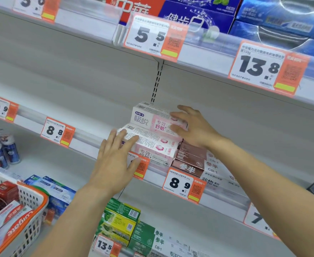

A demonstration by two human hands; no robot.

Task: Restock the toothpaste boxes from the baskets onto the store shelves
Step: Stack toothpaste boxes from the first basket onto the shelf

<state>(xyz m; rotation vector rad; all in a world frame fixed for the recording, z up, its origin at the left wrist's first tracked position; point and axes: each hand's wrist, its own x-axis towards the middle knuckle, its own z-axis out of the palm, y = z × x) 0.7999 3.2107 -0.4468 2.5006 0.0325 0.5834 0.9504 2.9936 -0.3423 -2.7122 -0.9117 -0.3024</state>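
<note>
A stack of pink-and-white toothpaste boxes (152,134) lies on the middle shelf (89,143), the top box (148,118) sitting a little askew. My left hand (115,158) has straight fingers laid flat on the left end of the lower boxes. My right hand (191,127) presses with spread fingers against the right end of the top box. Neither hand curls around a box. At the lower left a white basket with an orange rim (32,206) holds red-and-white toothpaste boxes (13,219).
Brown boxes (189,160) and white boxes (215,169) lie right of the pink stack. Green boxes (122,219) and blue boxes (50,190) sit on the lower shelf. Blue cartons (282,21) fill the top shelf. Orange price tags line the shelf edges.
</note>
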